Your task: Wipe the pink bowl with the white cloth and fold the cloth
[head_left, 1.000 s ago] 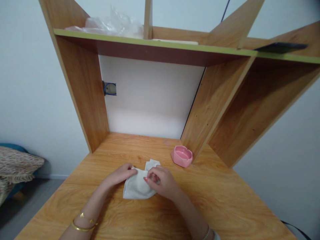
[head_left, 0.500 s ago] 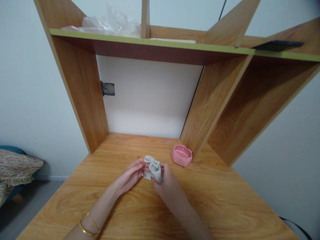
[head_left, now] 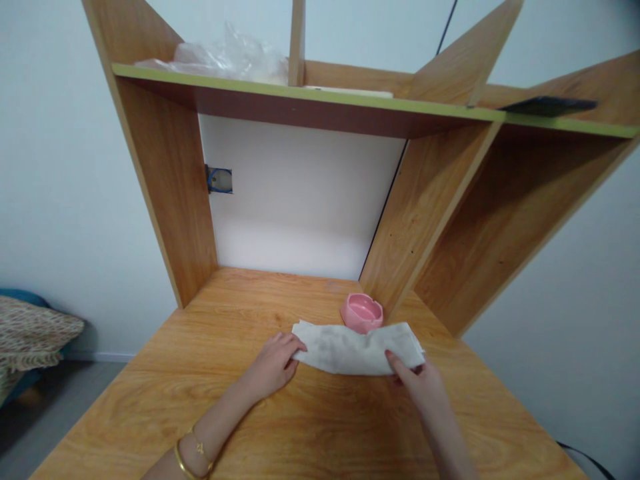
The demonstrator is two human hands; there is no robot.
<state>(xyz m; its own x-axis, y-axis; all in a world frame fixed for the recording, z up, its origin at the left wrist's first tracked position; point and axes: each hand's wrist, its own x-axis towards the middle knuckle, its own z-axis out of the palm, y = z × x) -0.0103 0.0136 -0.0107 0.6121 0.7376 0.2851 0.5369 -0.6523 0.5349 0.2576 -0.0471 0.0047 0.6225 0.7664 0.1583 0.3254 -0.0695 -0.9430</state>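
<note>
A white cloth with faint grey smudges is stretched out wide just above the wooden desk. My left hand pinches its left end and my right hand pinches its right end. Both hands are closed on the cloth. A pink ashtray stands right behind the cloth, its front edge partly covered by it.
The desk sits under a wooden shelf unit with a slanted divider at the right. A clear plastic bag and a dark flat object lie on the upper shelf. A patterned fabric shows at the far left.
The cloth was bunched small between both hands near the desk's middle. Now my hands have moved apart, the right one far to the right, and the cloth is spread out long.
</note>
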